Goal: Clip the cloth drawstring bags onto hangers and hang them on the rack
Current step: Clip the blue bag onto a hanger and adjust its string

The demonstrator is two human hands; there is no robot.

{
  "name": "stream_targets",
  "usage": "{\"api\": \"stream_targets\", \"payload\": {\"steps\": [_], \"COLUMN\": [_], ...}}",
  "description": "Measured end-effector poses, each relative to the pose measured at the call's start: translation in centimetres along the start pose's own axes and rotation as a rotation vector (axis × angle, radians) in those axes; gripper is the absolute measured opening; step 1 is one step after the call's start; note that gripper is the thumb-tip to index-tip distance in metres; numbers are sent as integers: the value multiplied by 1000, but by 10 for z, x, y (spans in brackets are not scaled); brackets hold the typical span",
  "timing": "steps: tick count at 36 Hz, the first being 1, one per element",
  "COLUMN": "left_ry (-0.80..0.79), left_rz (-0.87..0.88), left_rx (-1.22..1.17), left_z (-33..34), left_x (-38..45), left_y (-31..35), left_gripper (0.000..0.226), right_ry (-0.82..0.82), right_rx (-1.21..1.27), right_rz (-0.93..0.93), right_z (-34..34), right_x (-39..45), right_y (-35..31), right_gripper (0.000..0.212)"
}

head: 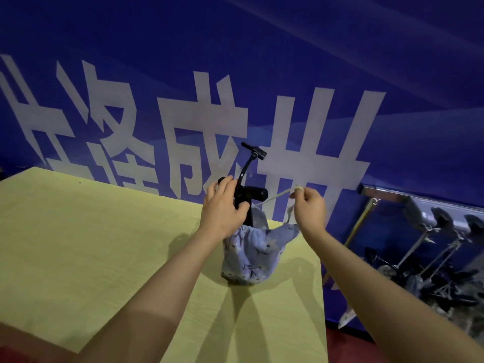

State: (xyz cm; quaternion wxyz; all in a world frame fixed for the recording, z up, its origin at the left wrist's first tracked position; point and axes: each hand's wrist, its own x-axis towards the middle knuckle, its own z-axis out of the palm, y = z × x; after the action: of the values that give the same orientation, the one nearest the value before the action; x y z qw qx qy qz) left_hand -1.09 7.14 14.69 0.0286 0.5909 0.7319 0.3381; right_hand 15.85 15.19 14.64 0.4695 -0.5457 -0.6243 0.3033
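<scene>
Fingers of the left hand (222, 205) curled round the black clip hanger (242, 179), while the right hand (309, 205) pinched the pale drawstring (277, 196), apparently pulled taut. Below them the blue floral bag (248, 254) stood on the yellow table (91, 244), near its right edge.
</scene>
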Motion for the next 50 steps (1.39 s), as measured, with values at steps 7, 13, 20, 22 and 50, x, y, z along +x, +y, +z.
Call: {"api": "stream_targets", "payload": {"steps": [7, 13, 20, 22, 50], "left_ry": [30, -62, -56, -54, -14], "left_rz": [-31, -145, 0, 53, 34], "left_rx": [-118, -238, -312, -240, 47], "left_z": [-3, -7, -18, -16, 1], "left_x": [4, 15, 18, 19, 21], "left_y": [28, 40, 54, 56, 84], "left_gripper": [52, 47, 48, 37, 32], "right_ry": [38, 59, -35, -54, -99], "right_rx": [369, 290, 337, 403, 549], "right_rz": [70, -155, -237, -192, -267], "right_z": [-6, -17, -25, -25, -34], "right_x": [14, 13, 14, 15, 7], "right_y": [-47, -68, -101, -111, -140], "right_gripper": [35, 40, 36, 37, 33]}}
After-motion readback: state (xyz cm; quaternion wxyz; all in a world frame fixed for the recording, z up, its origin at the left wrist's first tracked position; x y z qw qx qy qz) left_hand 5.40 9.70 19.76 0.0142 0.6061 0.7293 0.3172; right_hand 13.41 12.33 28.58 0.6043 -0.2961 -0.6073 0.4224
